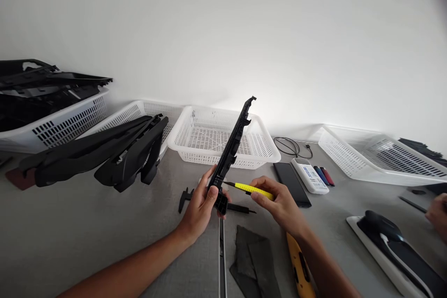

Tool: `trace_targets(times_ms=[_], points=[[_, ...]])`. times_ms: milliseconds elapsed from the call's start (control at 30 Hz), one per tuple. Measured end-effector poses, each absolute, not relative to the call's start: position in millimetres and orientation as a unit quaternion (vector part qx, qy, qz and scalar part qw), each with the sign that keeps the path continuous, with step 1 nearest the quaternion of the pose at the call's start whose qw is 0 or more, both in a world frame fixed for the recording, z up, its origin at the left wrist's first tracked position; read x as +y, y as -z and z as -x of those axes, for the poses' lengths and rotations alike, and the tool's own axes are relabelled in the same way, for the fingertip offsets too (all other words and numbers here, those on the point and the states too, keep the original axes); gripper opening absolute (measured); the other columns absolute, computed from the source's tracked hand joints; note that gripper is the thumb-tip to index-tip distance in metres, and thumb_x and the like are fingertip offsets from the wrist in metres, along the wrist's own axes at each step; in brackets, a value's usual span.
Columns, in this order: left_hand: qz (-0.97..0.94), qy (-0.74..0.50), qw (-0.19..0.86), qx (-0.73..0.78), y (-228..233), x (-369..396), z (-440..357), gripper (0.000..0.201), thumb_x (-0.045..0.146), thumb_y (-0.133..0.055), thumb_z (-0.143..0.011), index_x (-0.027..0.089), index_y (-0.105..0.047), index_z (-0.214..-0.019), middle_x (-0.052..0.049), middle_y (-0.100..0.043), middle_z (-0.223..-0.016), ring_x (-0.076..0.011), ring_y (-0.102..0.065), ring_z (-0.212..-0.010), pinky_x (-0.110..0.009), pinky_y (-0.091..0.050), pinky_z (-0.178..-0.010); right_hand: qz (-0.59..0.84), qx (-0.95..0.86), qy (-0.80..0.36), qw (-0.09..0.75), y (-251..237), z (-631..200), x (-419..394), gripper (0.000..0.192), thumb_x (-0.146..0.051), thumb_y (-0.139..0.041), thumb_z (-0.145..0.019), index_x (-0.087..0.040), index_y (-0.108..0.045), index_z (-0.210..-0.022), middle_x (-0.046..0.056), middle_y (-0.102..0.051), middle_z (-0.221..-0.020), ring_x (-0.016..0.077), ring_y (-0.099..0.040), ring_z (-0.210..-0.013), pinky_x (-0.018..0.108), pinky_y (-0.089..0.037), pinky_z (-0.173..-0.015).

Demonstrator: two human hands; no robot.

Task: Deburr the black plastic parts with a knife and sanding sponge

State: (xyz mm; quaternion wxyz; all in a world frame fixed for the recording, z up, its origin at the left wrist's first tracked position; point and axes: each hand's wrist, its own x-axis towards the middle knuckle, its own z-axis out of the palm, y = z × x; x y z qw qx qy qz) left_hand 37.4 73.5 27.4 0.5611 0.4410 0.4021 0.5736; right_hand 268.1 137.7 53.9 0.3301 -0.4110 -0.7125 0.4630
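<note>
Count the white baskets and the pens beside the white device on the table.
White baskets: 4, far left, behind the black parts, middle, right
Pens: 2, blue and red
Total: 6

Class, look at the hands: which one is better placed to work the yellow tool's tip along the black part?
Probably the right hand: it pinches the yellow tool, tip at the black part. The left hand grips that part.
</note>
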Motion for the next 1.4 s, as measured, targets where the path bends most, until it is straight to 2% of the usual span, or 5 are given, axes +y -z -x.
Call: trace_targets(times_ms=[333,700,900,1233,1400], points=[[-0.444,-0.577,0.551,0.408,-24.4,75.8,-38.5,0.079,0.067,-0.056,-0.1,0.019,-0.038,-0.16,-0.006,-0.075,-0.088,-0.0181,-0.065,-0.062,-0.028,-0.057,-0.055,0.434,-0.739,-0.359,0.369,-52.8,-268.5,137.6,0.034,-0.051,-0.064,-0.097,-0.019,-0.071,-0.092,0.003,-0.067,-0.077,0.0168,-0.053,-0.065,0.028,-0.043,-0.06],[-0.439,-0.572,0.552,0.418,-28.9,75.7,-38.0,0.07,0.063,-0.052,-0.103,0.02,-0.041,-0.157,-0.004,-0.074,-0.087,-0.0155,-0.064,-0.056,-0.03,-0.057,-0.057,0.409,-0.711,-0.369,0.437,-36.0,-259.3,130.7,0.064,-0.034,-0.048,-0.109,-0.028,-0.025,-0.168,0.009,-0.069,-0.115,0.0149,-0.058,-0.066,0.028,-0.054,-0.058],[-0.423,-0.595,0.548,0.408,-24.1,79.3,-38.1,0.066,0.062,-0.052,-0.104,0.02,-0.042,-0.154,-0.002,-0.072,-0.083,-0.0142,-0.063,-0.052,-0.028,-0.053,-0.054,0.379,-0.747,-0.383,0.389,-36.2,-253.0,121.4,0.074,-0.013,-0.054,-0.093,-0.032,-0.037,-0.162,0.012,-0.061,-0.142,0.0164,-0.066,-0.092,0.034,-0.058,-0.085],[-0.427,-0.57,0.563,0.419,-25.4,78.9,-37.5,0.067,0.062,-0.05,-0.105,0.017,-0.04,-0.154,-0.003,-0.073,-0.085,-0.0142,-0.063,-0.053,-0.03,-0.053,-0.057,0.398,-0.59,-0.513,0.48,-52.6,-261.7,134.6,0.028,-0.042,-0.069,-0.097,-0.021,-0.066,-0.116,0.011,-0.071,-0.118,0.0174,-0.067,-0.074,0.034,-0.061,-0.066],[-0.43,-0.571,0.563,0.416,-24.5,78.4,-37.8,0.067,0.063,-0.047,-0.105,0.017,-0.04,-0.154,-0.003,-0.073,-0.085,-0.0146,-0.063,-0.054,-0.03,-0.054,-0.058,0.367,-0.506,-0.554,0.55,-62.8,-271.2,138.9,0.038,-0.057,-0.052,-0.106,-0.033,-0.054,-0.136,0.007,-0.072,-0.111,0.0101,-0.052,-0.049,0.025,-0.043,-0.039]])
